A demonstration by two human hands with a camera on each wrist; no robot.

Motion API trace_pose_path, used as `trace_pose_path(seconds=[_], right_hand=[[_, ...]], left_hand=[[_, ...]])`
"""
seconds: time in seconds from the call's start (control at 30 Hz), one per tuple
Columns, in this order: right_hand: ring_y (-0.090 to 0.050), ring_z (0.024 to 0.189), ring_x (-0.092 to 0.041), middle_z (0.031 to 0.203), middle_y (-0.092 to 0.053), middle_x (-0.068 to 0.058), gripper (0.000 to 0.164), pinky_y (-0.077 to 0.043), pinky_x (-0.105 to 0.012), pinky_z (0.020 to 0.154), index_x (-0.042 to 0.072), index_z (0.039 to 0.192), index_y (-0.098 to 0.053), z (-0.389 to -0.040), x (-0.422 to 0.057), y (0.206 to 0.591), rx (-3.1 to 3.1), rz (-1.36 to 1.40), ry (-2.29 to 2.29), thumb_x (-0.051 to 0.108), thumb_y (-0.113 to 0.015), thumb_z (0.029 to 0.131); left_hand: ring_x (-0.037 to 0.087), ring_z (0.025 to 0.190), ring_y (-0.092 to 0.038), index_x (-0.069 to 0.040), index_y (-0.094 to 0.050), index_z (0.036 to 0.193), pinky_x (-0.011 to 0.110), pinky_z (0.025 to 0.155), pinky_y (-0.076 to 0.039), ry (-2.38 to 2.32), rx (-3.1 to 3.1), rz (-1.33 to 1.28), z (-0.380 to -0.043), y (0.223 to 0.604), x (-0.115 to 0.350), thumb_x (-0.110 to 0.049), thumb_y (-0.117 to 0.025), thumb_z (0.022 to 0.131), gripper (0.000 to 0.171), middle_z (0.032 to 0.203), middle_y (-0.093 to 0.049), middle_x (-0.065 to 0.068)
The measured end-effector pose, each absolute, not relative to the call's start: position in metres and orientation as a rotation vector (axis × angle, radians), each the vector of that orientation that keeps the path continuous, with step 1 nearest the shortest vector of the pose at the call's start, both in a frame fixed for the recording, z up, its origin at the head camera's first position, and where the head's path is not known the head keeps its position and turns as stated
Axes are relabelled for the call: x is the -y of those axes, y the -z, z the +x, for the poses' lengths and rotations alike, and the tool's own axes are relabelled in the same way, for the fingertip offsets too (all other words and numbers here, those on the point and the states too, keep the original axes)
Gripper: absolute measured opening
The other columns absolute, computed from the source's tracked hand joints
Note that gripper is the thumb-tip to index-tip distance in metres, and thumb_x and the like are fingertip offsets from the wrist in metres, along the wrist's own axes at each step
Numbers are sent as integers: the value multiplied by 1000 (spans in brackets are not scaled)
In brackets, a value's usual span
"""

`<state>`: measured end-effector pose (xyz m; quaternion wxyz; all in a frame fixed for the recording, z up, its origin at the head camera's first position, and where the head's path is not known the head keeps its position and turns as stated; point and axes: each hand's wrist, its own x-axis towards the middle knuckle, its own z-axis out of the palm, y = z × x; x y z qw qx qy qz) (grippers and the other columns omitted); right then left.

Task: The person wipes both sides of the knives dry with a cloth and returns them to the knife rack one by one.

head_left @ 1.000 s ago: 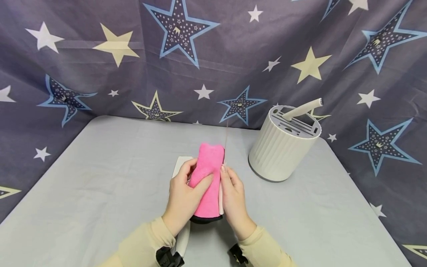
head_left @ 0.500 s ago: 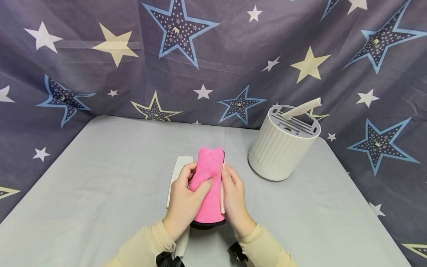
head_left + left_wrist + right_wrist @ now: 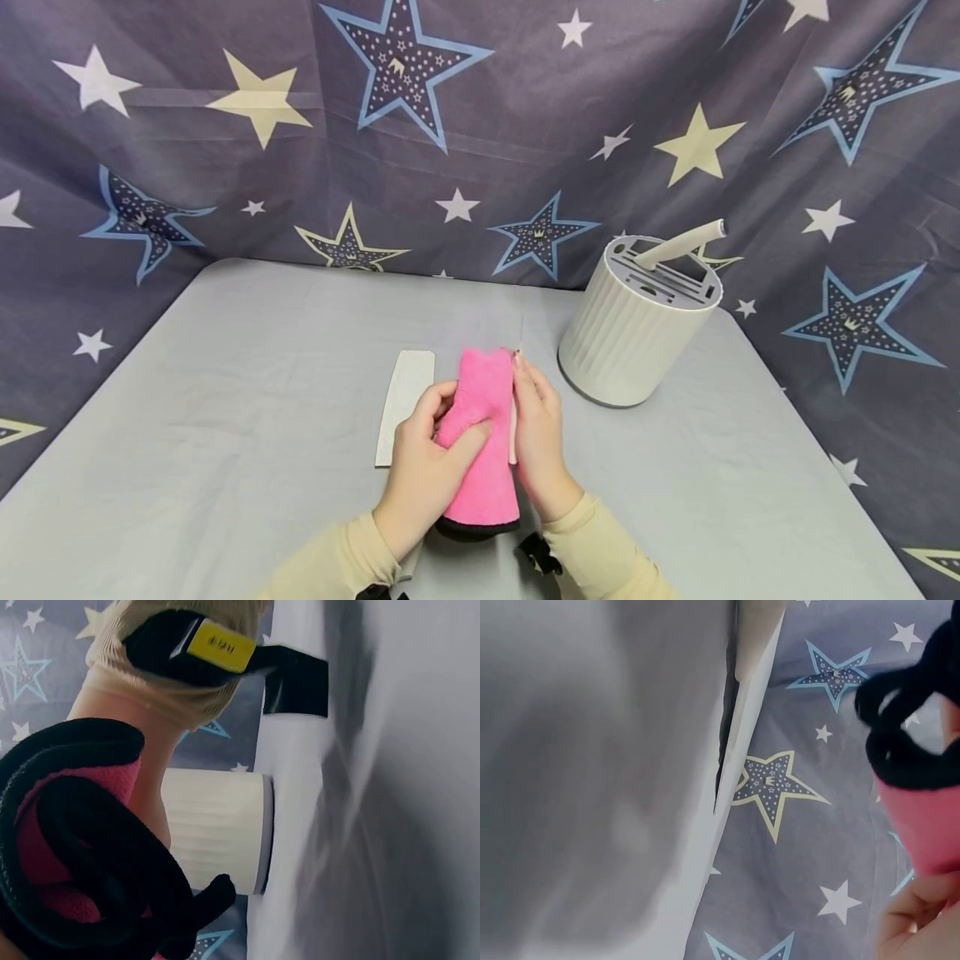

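Note:
My left hand [image 3: 429, 467] grips a folded pink cloth [image 3: 483, 479] with a black edge, its thumb pressed on the front. Against the cloth's right side, my right hand [image 3: 542, 437] holds the pale handle [image 3: 513, 437] of a knife upright. Its blade [image 3: 522, 332] shows only as a thin line above the fingertips. The left wrist view shows the cloth's rolled black border [image 3: 82, 817] close up. Left of the hands, a white wide-bladed knife [image 3: 407, 400] lies on the table, partly hidden by my left hand and forearm.
A ribbed cream knife block [image 3: 637, 342] stands at the right, with one pale knife handle [image 3: 682, 244] sticking out of its slotted top. The grey-covered table [image 3: 247, 400] ends against a star-patterned curtain [image 3: 262, 175] at the back.
The cloth has come down toward me and slightly right, with the left hand on it. The right hand has shifted up and right with the knife. More of the wide-bladed knife's blade shows.

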<state>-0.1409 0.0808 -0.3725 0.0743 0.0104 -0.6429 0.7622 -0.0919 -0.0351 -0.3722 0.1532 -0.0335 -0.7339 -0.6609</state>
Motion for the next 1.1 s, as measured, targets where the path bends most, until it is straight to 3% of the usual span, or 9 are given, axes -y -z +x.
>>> trace_pose_path(seconds=[0.13, 0.23, 0.37, 0.63, 0.77, 0.97, 1.1], right_hand=[[-55, 120, -11, 123, -65, -5, 42, -45, -24, 99, 2, 127, -64, -145, -85, 370, 1942, -15, -2267, 34, -49, 103], [-61, 95, -8, 101, -67, 0, 42, -49, -22, 84, 0, 127, -63, -149, -88, 367, 1904, -13, -2291, 32, -49, 104], [-54, 65, -7, 75, -59, 6, 39, -47, -22, 62, -1, 124, -62, -150, -90, 366, 1855, 27, -2354, 29, -47, 104], [-57, 94, -12, 102, -63, -1, 45, -49, -24, 79, 3, 124, -65, -145, -88, 373, 1967, -46, -2338, 39, -49, 102], [-60, 94, -13, 102, -67, -3, 43, -50, -25, 78, 4, 123, -65, -141, -86, 374, 1952, -69, -2362, 37, -49, 102], [-58, 109, -12, 111, -68, 0, 41, -50, -25, 91, 2, 122, -66, -134, -83, 373, 1881, -14, -2425, 35, -49, 103], [-61, 99, -13, 98, -68, 1, 36, -52, -25, 86, 6, 113, -67, -129, -81, 374, 1790, 72, -2517, 35, -48, 104]], left_hand=[[9, 81, -66, -14, -67, 115, 25, 69, -56, 1923, 2094, -133, -87, 373, 31, -2, -74, 80, 38, 100, -72, 4], [8, 80, -66, -16, -68, 113, 26, 68, -57, 1949, 2087, -154, -83, 373, 29, -1, -75, 80, 37, 100, -73, 3], [7, 79, -67, -16, -69, 112, 26, 68, -57, 1954, 2067, -190, -79, 374, 26, -2, -76, 79, 36, 99, -73, 3], [7, 78, -63, -19, -72, 109, 26, 68, -56, 1874, 2032, -225, -79, 380, 28, -3, -77, 79, 34, 96, -74, -1], [7, 79, -64, -18, -72, 108, 26, 69, -56, 1852, 2021, -206, -80, 381, 27, 0, -77, 78, 35, 95, -74, -1], [7, 78, -64, -14, -72, 107, 25, 69, -56, 1856, 1980, -163, -83, 380, 29, 3, -76, 76, 36, 93, -74, 2], [7, 74, -64, -12, -72, 106, 25, 65, -56, 1847, 1948, -161, -86, 378, 30, 4, -76, 76, 34, 91, -74, 4]])
